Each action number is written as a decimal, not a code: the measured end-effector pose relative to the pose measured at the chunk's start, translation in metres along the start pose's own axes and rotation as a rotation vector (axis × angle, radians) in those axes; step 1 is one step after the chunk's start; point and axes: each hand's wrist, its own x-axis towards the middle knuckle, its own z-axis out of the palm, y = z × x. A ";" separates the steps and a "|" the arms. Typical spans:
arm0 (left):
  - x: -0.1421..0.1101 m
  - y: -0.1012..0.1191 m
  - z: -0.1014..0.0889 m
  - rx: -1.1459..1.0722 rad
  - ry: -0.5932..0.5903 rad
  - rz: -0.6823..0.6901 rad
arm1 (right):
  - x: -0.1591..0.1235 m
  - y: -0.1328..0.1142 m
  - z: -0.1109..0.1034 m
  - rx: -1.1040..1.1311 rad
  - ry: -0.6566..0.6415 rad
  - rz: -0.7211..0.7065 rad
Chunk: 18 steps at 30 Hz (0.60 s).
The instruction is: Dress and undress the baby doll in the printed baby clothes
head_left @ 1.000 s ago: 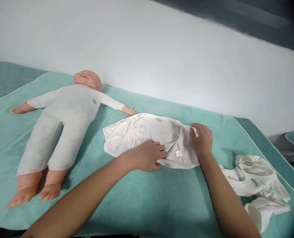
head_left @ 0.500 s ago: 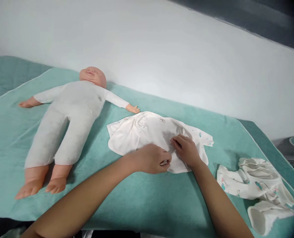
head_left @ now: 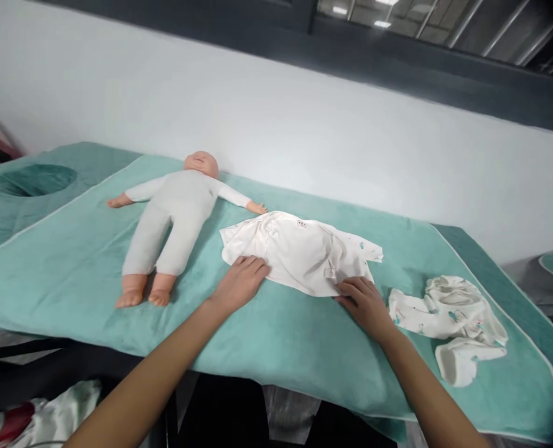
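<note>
A white baby shirt (head_left: 299,255) lies spread on the green bed cover, its inner side with a small label facing up and one printed sleeve out to the right. My left hand (head_left: 242,280) rests at the shirt's lower left edge, fingers stretched out over the cloth. At the lower right hem, my right hand (head_left: 361,302) has the edge of the cloth between thumb and fingers. To the left a baby doll (head_left: 176,193) in a white body lies on its back with arms spread, one hand near the shirt's top edge.
Crumpled white printed baby clothes (head_left: 458,314) lie to the right. The green-covered bed (head_left: 276,348) runs along a white wall (head_left: 276,124), with a round face hole (head_left: 36,180) at its left end. More cloth (head_left: 61,414) lies low at the front left.
My hands have moved apart from the shirt's middle to its lower left and lower right edges. The shirt lies flatter along its hem. The view has tilted up and drawn back.
</note>
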 end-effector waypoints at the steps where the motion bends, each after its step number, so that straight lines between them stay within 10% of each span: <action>1: 0.000 0.002 -0.003 0.037 -0.008 -0.027 | 0.001 -0.001 -0.002 -0.029 -0.007 -0.020; 12: -0.052 0.016 -0.055 -0.245 0.012 -0.088 | -0.018 -0.012 -0.024 -0.096 -0.058 -0.117; 18: -0.071 -0.078 -0.113 -0.366 0.459 -0.650 | 0.083 -0.067 -0.016 0.442 0.004 0.213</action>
